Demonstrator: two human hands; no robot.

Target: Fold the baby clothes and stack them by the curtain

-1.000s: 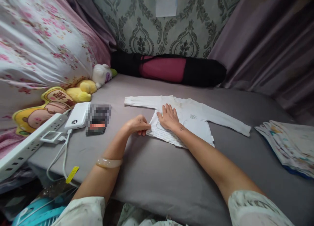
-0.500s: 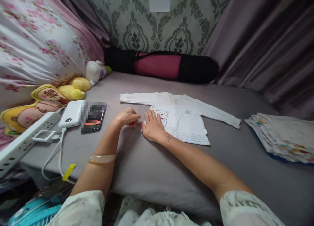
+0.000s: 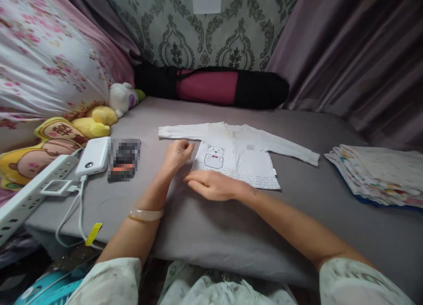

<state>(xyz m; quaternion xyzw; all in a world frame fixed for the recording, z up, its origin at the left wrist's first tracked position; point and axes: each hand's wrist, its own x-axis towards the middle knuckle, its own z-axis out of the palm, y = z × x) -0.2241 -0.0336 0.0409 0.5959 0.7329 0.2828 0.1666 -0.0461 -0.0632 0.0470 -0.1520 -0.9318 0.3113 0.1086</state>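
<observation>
A small white long-sleeved shirt (image 3: 254, 164) lies spread flat, with a bear drawing, a small bee drawing and a printed hem band. My left hand (image 3: 179, 155) is closed, its fingers curled beside the shirt's left side, just under the left sleeve. At the lower left hem, my right hand (image 3: 213, 185) is closed too, fingers together and pointing left, covering part of the hem. What either set of fingertips holds, if anything, is hidden.
A stack of folded cloths (image 3: 380, 175) lies on the right. Left are a phone (image 3: 124, 159), a white power bank (image 3: 93, 155), a power strip (image 3: 36, 195) with cables and plush toys (image 3: 99, 120). A long black-and-red bag (image 3: 208, 84) lies along the wall.
My right hand has gone from flat on the shirt's front to closed at its lower left hem, uncovering the bear. My left hand has moved slightly up and right.
</observation>
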